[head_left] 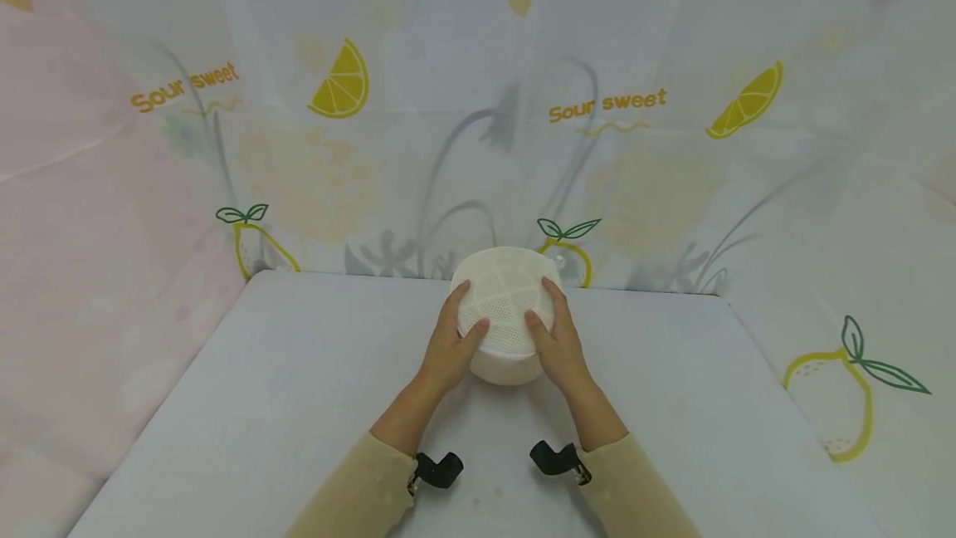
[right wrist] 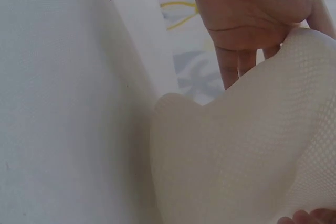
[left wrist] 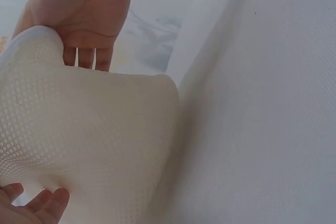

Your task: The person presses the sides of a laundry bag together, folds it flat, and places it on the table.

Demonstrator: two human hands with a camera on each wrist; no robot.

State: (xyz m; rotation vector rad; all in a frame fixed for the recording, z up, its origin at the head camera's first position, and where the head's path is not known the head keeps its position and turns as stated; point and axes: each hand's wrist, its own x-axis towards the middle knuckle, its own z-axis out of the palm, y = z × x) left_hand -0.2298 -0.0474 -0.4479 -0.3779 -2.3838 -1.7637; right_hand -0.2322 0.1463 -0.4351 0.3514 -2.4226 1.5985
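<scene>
Both hands hold a cream-white, drum-shaped mesh laundry bag (head_left: 506, 305) between them, near the far edge of the table. White trim runs around its rim, and crossing bands divide the mesh face turned up toward me. My left hand (head_left: 448, 347) grips its left side, thumb on the mesh face and fingers along the side. On the opposite side my right hand (head_left: 562, 347) grips it in much the same way. Both wrist views show fingers passing behind the bag, partly hidden by it. In the left wrist view the mesh (left wrist: 105, 124) dents near the other hand's fingertips.
The bag's underside is close over a white-covered table (head_left: 299, 388). Behind it rises a curtain (head_left: 418, 181) printed with lemons and lettering, which also lines both sides. Black wrist mounts (head_left: 439, 470) stick out inward from the sleeves.
</scene>
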